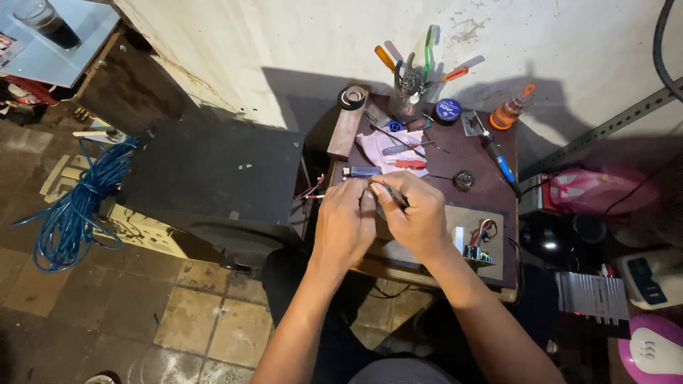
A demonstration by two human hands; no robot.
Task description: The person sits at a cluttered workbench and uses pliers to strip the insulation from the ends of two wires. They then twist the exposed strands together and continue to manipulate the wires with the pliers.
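Two hands met over the near edge of a small dark worktop (491, 160), left hand (343, 226) and right hand (421, 219) pressed knuckle to knuckle. Fingers (398, 186) of the right curled tight around a thin dark tool (390, 193), perhaps tweezers; only a short stretch seen, tip and handle both hidden. Left fingers bent inward toward the same spot; whatever sat between them covered by the hands, so hold or no hold could not be told. Just beyond the knuckles, a blue lighter (361, 171) lying flat. Farther back, a pink cloth (380, 147) with a red-handled tool (406, 163) on it, then a cup of tools (409, 89) against the wall, crowded and hard to sort apart. Right of the hands, a small circuit board (478, 245) with red wires, half lost in shade. A blue-handled soldering iron (500, 162) laid slantwise near the far right edge, beside an orange bottle (509, 112). Left of the worktop, a black speaker box (213, 181) and a coil of blue cable (75, 206) on the tiled floor. Objects at far right cut off by the frame edge, dim and indistinct.
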